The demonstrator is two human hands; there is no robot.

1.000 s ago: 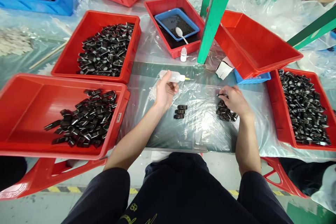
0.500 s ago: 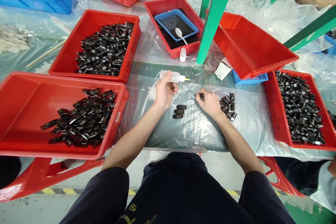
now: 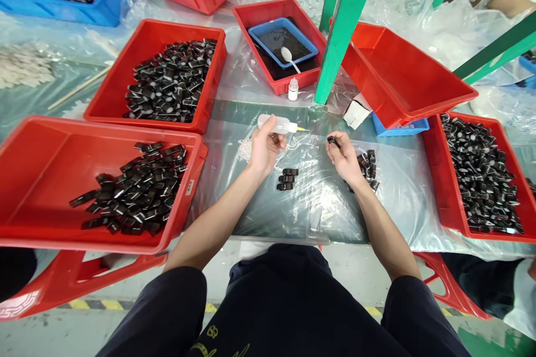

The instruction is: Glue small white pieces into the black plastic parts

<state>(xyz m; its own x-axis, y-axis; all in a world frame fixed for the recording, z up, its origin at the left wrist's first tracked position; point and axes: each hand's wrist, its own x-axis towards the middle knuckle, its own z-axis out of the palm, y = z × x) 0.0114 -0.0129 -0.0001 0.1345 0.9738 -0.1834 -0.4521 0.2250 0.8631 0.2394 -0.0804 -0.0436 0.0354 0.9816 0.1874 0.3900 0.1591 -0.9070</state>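
My left hand (image 3: 263, 148) is closed around a small translucent squeeze bottle (image 3: 276, 123) whose yellow nozzle points right. My right hand (image 3: 344, 157) pinches one small black part (image 3: 331, 139) at its fingertips, a short way right of the nozzle. Three black parts (image 3: 287, 178) lie in a neat stack on the plastic-covered table just below my left hand. A small loose pile of black parts (image 3: 367, 166) lies right behind my right hand.
Red bins of black parts stand at left (image 3: 125, 195), back left (image 3: 167, 81) and right (image 3: 481, 167). An empty tilted red bin (image 3: 402, 75) sits behind a green post (image 3: 339, 28). A red tray holds a blue dish with a spoon (image 3: 288, 56); a small white bottle (image 3: 293, 89) stands before it.
My right hand picked a black part from the small pile, swung left toward the bottle's nozzle, and now sits slightly right and higher. The left hand and bottle stayed put.
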